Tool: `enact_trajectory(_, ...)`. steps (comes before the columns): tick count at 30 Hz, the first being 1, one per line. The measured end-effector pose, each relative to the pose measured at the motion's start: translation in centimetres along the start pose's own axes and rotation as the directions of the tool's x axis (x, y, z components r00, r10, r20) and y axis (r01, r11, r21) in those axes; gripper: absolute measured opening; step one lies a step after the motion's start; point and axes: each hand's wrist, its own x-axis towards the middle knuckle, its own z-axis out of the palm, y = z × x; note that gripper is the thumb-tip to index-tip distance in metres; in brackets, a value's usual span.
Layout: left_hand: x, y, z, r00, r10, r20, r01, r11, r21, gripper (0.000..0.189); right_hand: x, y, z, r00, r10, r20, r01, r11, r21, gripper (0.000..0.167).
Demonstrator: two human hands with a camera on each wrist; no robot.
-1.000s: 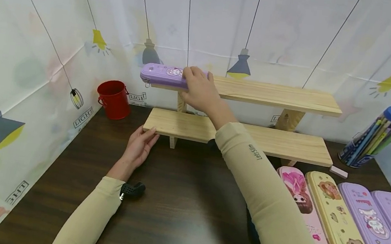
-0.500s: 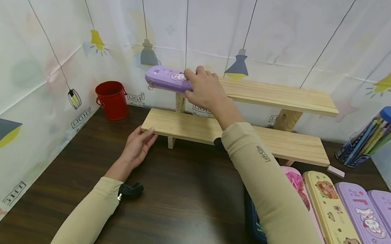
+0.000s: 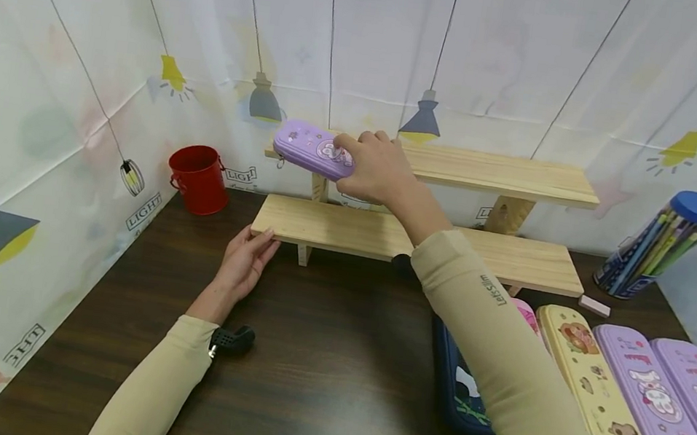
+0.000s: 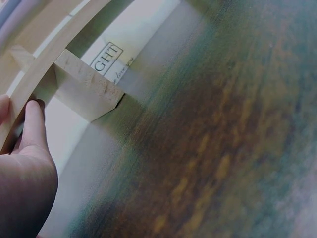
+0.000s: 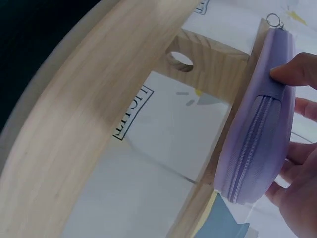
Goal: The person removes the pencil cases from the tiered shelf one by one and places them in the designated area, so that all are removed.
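My right hand (image 3: 381, 169) grips a purple zipped pencil case (image 3: 305, 147) by its right end, over the left part of the upper board of a two-tier wooden shelf (image 3: 493, 172). The case is tilted, its left end higher than its right. In the right wrist view the zip of the pencil case (image 5: 247, 139) faces the camera, with a ring on the zip pull. At the lower board's front left corner, my left hand (image 3: 241, 266) pinches the wood, thumb on top and fingers beneath. The left wrist view shows the left-hand fingers (image 4: 35, 124) under that board.
On the right of the table lie a navy case (image 3: 465, 387), a yellow case (image 3: 593, 389) and two purple stacks (image 3: 660, 413); a pink case is mostly hidden by my sleeve. A red bucket (image 3: 198, 179), a pen jar (image 3: 662, 244) and a small pale block (image 3: 594, 306) flank the shelf.
My right hand has moved the purple pencil case rightward and tilted it, uncovering the upper board's left end. The left hand keeps its hold on the lower board.
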Motion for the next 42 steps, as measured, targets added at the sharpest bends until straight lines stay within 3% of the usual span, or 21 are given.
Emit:
enact_trajectory(6,0.1,0.1,-0.1,1.000,-0.002,-0.001,0.002,1.000,0.009,0.056,-1.3,0.2,0.1,1.000,0.017,0.025,-0.019,0.998,0.065,0.068)
enact_trajectory(14,0.0,0.3,-0.7,1.000,-0.001,0.006,0.001,1.000,0.000,0.060,-3.4,0.2,0.4,0.997,0.038,0.067,-0.038,0.999,0.001,0.080)
enact_trajectory(27,-0.1,0.8,-1.0,1.000,-0.007,-0.006,0.007,1.000,-0.011,0.059,-8.7,1.2,2.3,1.000,0.011,0.027,-0.012,0.999,0.053,0.080)
enact_trajectory(42,0.0,1.1,-1.3,1.000,-0.023,-0.003,0.023,1.000,-0.002,0.059,-14.8,1.7,5.0,0.989,0.139,0.045,-0.145,0.976,0.165,0.081)
